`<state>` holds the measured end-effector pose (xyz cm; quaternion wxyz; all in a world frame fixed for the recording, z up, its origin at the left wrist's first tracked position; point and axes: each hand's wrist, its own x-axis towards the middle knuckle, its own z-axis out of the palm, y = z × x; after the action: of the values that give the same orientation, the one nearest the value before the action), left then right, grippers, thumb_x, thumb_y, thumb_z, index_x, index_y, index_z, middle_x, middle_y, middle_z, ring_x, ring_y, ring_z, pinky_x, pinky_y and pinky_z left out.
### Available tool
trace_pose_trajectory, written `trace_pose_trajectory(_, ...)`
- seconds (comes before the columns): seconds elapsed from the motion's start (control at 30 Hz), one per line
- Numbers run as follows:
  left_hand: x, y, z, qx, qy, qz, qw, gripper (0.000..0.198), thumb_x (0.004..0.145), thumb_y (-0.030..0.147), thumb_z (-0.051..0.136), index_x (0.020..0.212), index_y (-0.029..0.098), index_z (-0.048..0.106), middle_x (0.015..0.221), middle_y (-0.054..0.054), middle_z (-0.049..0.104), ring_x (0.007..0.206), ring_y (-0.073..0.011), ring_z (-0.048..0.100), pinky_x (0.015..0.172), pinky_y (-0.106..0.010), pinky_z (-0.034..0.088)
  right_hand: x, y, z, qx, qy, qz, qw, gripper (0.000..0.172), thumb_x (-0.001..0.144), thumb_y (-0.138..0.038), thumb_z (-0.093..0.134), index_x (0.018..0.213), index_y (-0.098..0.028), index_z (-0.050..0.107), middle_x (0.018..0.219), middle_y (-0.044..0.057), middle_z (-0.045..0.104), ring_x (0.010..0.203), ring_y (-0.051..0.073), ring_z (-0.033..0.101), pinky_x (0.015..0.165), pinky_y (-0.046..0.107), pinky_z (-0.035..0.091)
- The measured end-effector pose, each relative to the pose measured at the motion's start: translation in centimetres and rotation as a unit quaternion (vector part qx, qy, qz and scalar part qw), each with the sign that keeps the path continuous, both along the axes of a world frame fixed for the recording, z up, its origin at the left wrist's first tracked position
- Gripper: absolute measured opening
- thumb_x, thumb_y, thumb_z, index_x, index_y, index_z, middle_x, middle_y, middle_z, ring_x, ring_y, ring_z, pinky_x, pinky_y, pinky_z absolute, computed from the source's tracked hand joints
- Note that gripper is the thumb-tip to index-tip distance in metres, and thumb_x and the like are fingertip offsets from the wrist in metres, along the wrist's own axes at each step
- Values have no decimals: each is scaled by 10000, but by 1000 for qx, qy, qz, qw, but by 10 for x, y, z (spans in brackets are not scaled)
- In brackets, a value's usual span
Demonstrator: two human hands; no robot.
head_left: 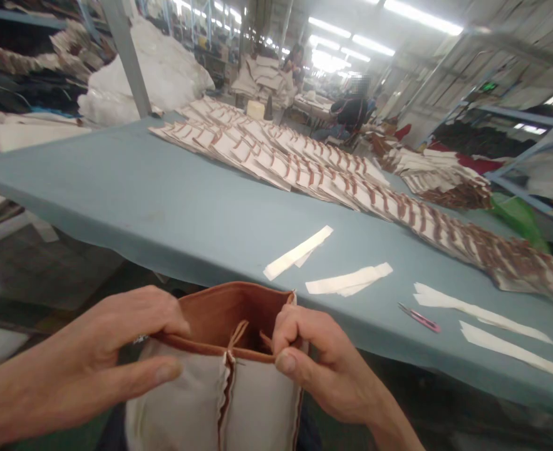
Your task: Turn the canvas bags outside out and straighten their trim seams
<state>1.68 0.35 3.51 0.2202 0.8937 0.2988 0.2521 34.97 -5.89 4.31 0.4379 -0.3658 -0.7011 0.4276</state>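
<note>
A cream fabric bag (186, 388) with a brown lining hangs below the table edge, its mouth spread apart. A raw seam runs down the middle of its near side, and thin brown strips stick up inside the opening. My left hand (130, 338) grips the rim at the left, fingers inside and thumb on the outer cloth. At the right corner of the rim, my right hand (318, 357) pinches the edge between thumb and fingers. The bag's lower part runs out of view.
On the blue table (116, 194) lie white paper strips (299, 250) and pink thread snips (419, 317). Overlapping rows of cream and brown pieces (276, 156) stretch along the far side. A metal post (128, 62) rises at the back left. A person (349, 113) sits in the background.
</note>
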Motion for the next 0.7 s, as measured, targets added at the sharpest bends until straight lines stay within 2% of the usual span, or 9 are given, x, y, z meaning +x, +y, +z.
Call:
trace_pose_trajectory(0.03,9,4,9,17,2,-30,999,112,1061,291,653,1069,304,763,1029,61,850,963,-185,785,933,-257,615,-2,-2,4,-29,24,10,999,523,1163,-629,709,835,-228,642,758,-29,617,671,132,507,635,285,384)
trace_pose_trajectory(0.1,28,7,26,43,-3,-67,997,232,1020,194,629,1179,304,756,1146,40,871,1104,-208,805,1157,-318,575,-7,-6,10,-81,71,31,994,537,1130,-644,756,816,-230,623,724,-43,563,637,124,446,594,286,330)
trace_pose_trajectory(0.17,45,7,40,38,-26,-93,995,298,966,141,571,1158,291,744,1110,21,864,1088,-206,811,1057,-289,609,-9,-8,12,-112,110,41,987,539,1114,-648,777,817,-231,610,712,-53,521,634,121,401,590,290,297)
trace_pose_trajectory(0.27,65,6,49,13,-55,-109,992,273,932,101,520,1023,270,714,939,35,811,868,-157,782,813,-230,599,-6,-7,8,-142,139,28,980,541,1094,-673,789,839,-233,604,730,-57,484,662,129,373,615,296,293)
trace_pose_trajectory(0.4,73,4,39,-11,-48,-123,991,258,1004,75,485,902,255,640,781,59,715,665,-121,678,642,-220,500,5,-2,-10,-172,115,-7,978,588,1074,-745,760,836,-239,581,741,-61,451,666,136,347,608,298,282)
trace_pose_trajectory(0.5,64,-3,19,-4,-14,-126,992,253,1061,94,488,1004,260,669,922,12,803,789,-166,758,748,-237,570,10,3,-25,-117,16,-49,992,533,1134,-677,701,845,-238,608,785,-31,557,708,156,470,657,302,384)
trace_pose_trajectory(0.6,54,-11,5,25,11,-119,992,304,1087,116,505,1248,279,705,1231,-41,871,1114,-231,818,1015,-271,615,9,5,-28,10,-90,-55,994,370,1195,-457,623,893,-246,658,958,40,764,982,227,692,988,396,551)
trace_pose_trajectory(0.67,53,-13,7,-22,19,-113,993,297,1114,128,476,1200,285,713,1161,0,865,1067,-194,813,998,-228,611,4,4,-22,69,-119,-45,989,270,1177,-360,590,950,-256,692,1032,56,821,1163,266,727,1177,473,526)
trace_pose_trajectory(0.7,55,-14,10,-54,19,-108,992,285,1128,142,465,1124,284,712,1069,26,848,977,-166,801,931,-197,608,1,4,-18,87,-121,-44,988,223,1154,-353,606,979,-258,707,1038,56,829,1188,273,733,1197,485,525)
